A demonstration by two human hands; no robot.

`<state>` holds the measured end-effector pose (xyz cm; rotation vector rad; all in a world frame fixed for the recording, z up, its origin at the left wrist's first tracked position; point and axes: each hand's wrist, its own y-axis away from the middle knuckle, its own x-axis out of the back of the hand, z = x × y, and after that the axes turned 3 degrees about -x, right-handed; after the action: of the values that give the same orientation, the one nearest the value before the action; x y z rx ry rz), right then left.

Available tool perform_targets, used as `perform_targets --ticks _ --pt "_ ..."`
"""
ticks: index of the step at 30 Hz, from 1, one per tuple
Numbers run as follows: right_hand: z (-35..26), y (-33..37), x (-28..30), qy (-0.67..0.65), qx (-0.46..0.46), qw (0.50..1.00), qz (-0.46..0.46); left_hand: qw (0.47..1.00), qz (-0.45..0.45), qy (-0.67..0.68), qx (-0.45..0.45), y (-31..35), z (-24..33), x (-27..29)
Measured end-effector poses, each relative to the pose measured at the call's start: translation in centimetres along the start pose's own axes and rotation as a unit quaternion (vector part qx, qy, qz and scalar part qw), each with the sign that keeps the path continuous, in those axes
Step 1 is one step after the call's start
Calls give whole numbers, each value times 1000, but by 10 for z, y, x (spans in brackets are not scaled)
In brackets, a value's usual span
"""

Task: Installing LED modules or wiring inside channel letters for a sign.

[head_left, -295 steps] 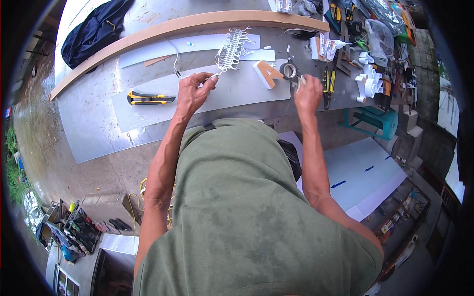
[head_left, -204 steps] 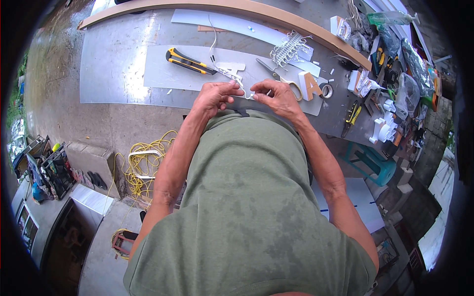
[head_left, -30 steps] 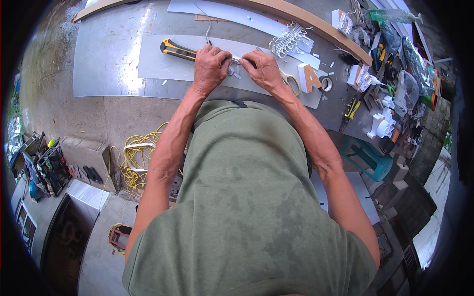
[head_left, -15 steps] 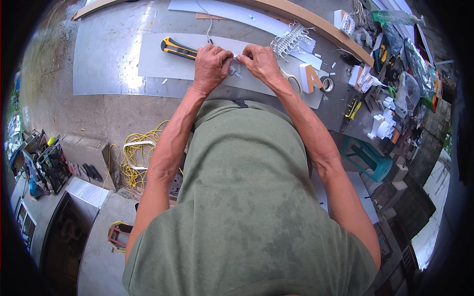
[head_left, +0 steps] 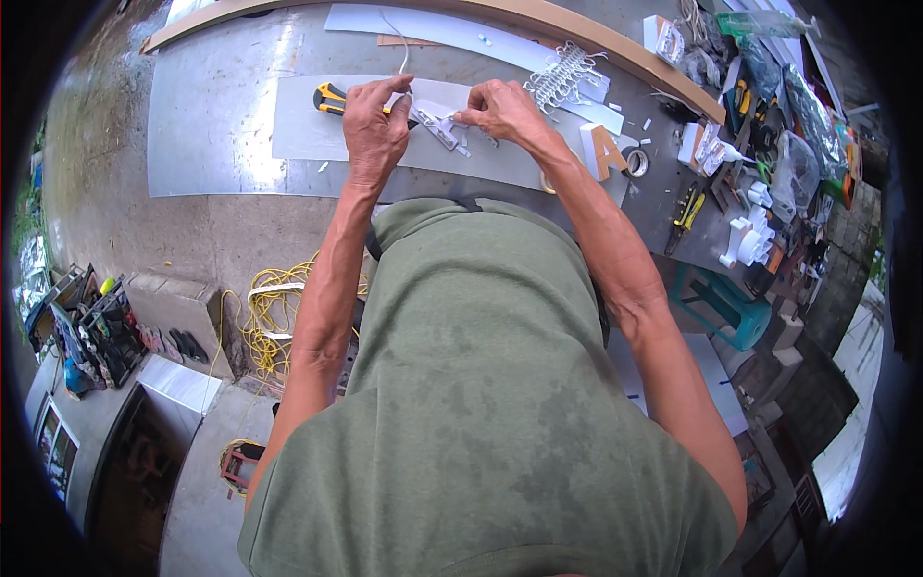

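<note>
While a bunch of white modules waits by the long curved wooden strip at the upper right of the frame, a person in a green shirt works a small pale wired part over a grey sheet at upper centre. The left hand is curled, thumb and fingers pinched on the near end of the part; the right hand is likewise nearly closed, fingertips nipping its far end. The piece looks light, thin and easily bent, best taken by its rigid body, not by the white wire trailing upward. A yellow-and-black utility knife lies just left of the left hand. An orange-sided letter block and a tape roll sit to the right; clear plastic bags crowd the far right.
</note>
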<state>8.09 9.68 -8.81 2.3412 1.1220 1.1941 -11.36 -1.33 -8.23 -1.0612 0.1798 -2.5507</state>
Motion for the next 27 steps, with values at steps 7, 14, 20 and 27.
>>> perform_targets --ticks 7,14,20,27 --pt "-8 -2 -4 69 -5 997 25 997 -61 -39 -36 28 9 1" --pt "-6 -8 -3 76 -8 997 23 989 -107 -96 -26 48 19 -19" --pt "-2 -8 -7 78 17 996 46 986 -107 -116 -44 49 15 -31" --pt "-5 -8 -3 53 -25 998 18 990 -106 -79 -39 50 14 -35"
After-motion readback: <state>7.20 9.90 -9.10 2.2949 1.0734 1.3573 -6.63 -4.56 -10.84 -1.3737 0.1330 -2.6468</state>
